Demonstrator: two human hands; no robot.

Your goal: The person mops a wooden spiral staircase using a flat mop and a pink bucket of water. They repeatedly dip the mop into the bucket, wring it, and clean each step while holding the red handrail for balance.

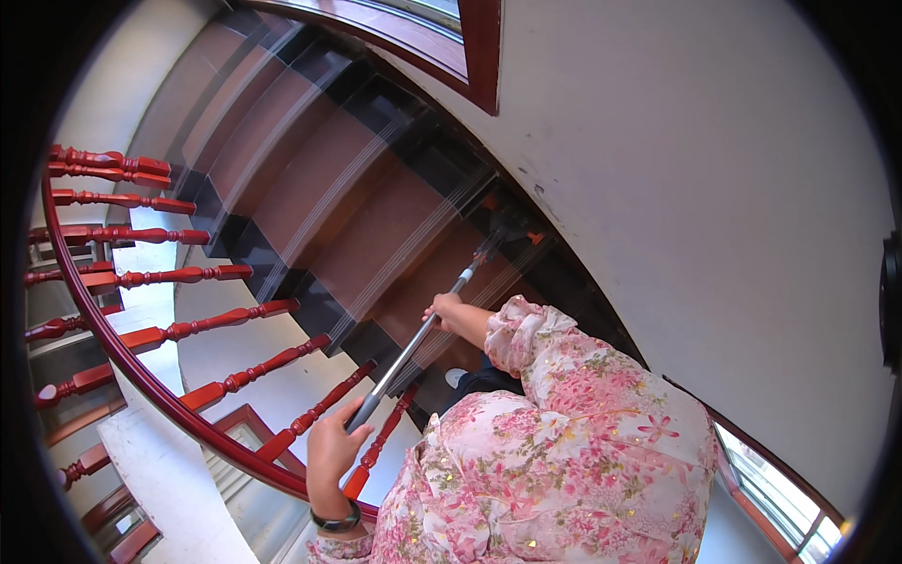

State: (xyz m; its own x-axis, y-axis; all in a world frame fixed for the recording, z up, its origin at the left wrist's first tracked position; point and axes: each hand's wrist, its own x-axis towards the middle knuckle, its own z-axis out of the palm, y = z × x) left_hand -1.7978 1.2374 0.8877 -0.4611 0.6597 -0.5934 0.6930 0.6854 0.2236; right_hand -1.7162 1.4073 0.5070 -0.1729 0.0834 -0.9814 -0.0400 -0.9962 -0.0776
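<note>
A long metal mop-like pole (402,359) slants across the stairs between both of my hands. My left hand (335,440) is wrapped round its grey grip end, beside the handrail; a dark bangle (337,520) circles that wrist. Further down the shaft, my right hand (445,310) grips it below a white collar (466,273). The dark tool head (511,224), with orange parts, lies on the step's black border close to the wall. It looks blurred, so its exact kind is hard to tell.
Curved stairs (331,190) with brown treads and black borders run towards the upper left. A red wooden handrail (106,335) with turned balusters (211,271) edges the left side. The white wall (669,176) bounds the right. A red-framed window (479,63) is set above.
</note>
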